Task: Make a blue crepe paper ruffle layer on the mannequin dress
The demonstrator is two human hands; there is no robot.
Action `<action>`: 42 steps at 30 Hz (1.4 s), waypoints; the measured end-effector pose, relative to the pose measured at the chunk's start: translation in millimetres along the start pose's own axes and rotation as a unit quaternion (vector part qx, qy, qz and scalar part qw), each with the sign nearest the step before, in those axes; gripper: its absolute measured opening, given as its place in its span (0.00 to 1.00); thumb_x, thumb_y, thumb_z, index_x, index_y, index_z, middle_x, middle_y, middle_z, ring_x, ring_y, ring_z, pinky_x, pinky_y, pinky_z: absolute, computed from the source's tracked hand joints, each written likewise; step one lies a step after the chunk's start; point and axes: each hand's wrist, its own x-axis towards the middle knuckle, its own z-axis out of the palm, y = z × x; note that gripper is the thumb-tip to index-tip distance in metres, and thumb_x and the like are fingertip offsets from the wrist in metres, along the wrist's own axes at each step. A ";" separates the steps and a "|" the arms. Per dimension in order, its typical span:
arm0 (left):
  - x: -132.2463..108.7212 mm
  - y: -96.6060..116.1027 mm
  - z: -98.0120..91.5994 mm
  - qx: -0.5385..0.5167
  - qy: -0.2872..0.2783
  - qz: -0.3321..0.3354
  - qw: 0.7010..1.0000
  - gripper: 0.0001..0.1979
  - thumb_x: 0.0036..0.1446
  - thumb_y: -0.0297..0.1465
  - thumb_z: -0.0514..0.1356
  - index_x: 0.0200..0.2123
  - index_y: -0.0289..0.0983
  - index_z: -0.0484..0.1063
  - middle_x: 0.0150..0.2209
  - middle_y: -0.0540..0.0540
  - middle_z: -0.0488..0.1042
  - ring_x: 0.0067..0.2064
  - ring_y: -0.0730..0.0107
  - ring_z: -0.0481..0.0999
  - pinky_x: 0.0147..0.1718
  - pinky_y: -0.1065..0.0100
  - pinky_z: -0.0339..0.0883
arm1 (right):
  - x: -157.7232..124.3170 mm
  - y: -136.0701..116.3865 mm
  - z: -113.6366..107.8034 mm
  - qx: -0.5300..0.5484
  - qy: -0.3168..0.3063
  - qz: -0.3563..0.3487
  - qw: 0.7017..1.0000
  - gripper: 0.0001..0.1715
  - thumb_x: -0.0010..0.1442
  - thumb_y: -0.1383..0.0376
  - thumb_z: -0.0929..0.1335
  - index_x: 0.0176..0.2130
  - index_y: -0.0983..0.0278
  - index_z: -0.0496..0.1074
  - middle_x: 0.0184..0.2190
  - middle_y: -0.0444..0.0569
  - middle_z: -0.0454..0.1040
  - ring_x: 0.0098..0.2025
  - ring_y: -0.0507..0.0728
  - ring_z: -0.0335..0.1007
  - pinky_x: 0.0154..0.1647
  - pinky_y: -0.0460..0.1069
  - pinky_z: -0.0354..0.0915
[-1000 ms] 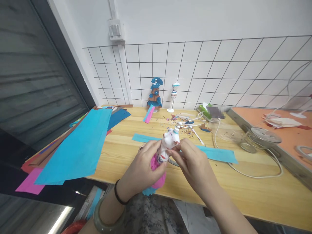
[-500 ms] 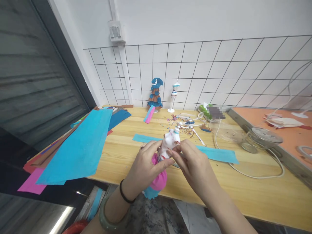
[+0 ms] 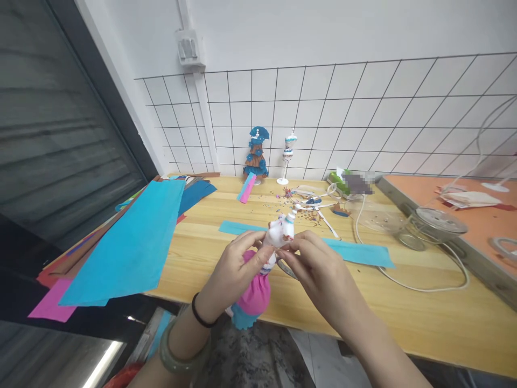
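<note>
A small white dress-form mannequin point(image 3: 279, 231) tilts over the table's front edge, its neck knob pointing away from me. Around its lower part is a gathered pink and blue paper skirt point(image 3: 255, 296). My left hand point(image 3: 242, 264) wraps the mannequin's waist, thumb across the front. At the other side of the waist, my right hand point(image 3: 313, 258) has its thumb and fingertips pinched together. Whatever lies between those fingertips is too small to make out. A thin curved edge point(image 3: 287, 269), perhaps a tape roll, shows under my right fingers.
Blue paper strips point(image 3: 359, 252) lie behind my hands. Large coloured paper sheets point(image 3: 125, 242) overlap at the left. At the back stand a ruffled blue-brown paper dress point(image 3: 256, 156) and a bare mannequin point(image 3: 287, 156). Scraps, a white cable point(image 3: 424, 290) and a spool point(image 3: 441, 222) lie to the right.
The mannequin and skirt have shifted slightly left and toward me, and more of the pink skirt shows. My right fingertips remain pinched at the waist.
</note>
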 end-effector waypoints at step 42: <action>-2.6 -29.3 -7.2 -0.344 -0.149 -0.176 0.910 0.22 0.53 0.47 0.61 0.32 0.31 0.77 0.27 0.47 0.72 0.27 0.76 0.64 0.28 0.74 0.58 | 6.7 8.2 -8.9 0.301 -0.182 0.178 0.919 0.12 0.60 0.60 0.68 0.29 0.60 0.79 0.30 0.47 0.76 0.36 0.55 0.68 0.38 0.49 0.64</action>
